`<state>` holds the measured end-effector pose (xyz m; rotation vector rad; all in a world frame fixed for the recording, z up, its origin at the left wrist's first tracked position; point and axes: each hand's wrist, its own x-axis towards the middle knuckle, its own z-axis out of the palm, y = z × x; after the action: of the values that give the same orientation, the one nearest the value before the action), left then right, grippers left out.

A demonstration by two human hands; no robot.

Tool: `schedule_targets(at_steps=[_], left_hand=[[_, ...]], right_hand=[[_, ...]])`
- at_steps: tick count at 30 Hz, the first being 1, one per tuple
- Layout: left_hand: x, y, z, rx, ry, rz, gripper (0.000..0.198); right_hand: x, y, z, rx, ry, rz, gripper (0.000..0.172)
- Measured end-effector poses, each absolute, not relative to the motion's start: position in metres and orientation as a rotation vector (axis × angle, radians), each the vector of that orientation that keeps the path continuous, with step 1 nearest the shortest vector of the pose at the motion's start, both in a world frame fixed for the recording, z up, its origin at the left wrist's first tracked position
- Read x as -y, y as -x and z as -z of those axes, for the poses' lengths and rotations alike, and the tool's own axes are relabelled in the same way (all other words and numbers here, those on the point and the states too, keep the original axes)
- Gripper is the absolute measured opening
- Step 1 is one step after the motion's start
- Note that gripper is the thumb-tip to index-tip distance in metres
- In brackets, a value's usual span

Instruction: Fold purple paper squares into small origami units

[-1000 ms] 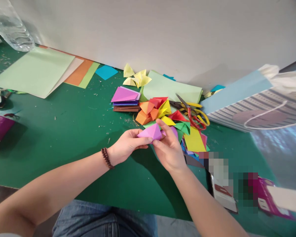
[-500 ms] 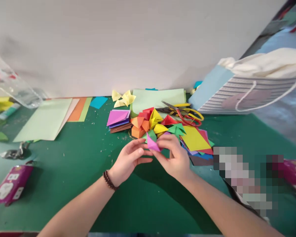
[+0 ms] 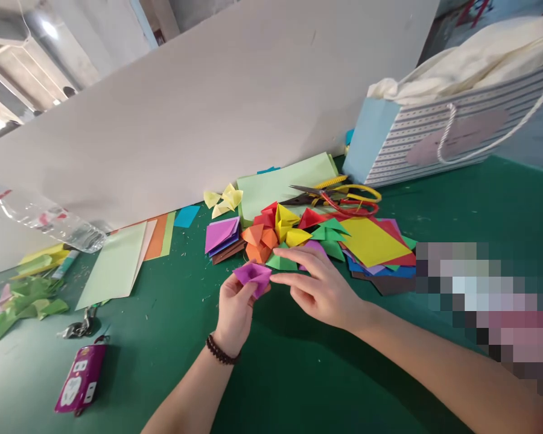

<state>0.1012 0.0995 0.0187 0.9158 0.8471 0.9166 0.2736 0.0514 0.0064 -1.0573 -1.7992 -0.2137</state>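
My left hand pinches a folded purple paper piece between thumb and fingers, its hollow turned upward. Beside it, my right hand is open, forefinger stretched out with its tip at the piece's right corner. Whether that fingertip presses on the paper is hard to tell. Just beyond the hands lie folded paper pieces: orange ones, yellow ones, green ones and a red one. Part of another purple piece shows behind my right hand.
Paper stacks lie at left and right of the folded pieces. Scissors rest on pale green sheets. A striped bag, a plastic bottle, a purple packet and pale sheets stand around.
The view has tilted and shifted. My right hand has let go of the purple piece and stretched its forefinger. My left hand has closed on the piece, which is turned hollow side up.
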Motion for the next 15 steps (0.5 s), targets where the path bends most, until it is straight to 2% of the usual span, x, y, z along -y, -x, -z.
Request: schedule_targets(at_steps=[6, 10, 15], left_hand=[[-0.097, -0.101, -0.013, -1.011, -1.239, -0.922, 0.03], [-0.092, -0.101, -0.013, -1.019, -1.476, -0.912, 0.029], [-0.086, -0.103, -0.016, -1.046, -1.604, -0.939, 0.029]], right_hand=[[-0.053, -0.256, 0.002, 1.625, 1.224, -0.296, 0.039], [-0.053, -0.25, 0.003, 1.541, 1.318, -0.587, 0.03], [-0.053, -0.25, -0.002, 1.44, 1.291, -0.828, 0.037]])
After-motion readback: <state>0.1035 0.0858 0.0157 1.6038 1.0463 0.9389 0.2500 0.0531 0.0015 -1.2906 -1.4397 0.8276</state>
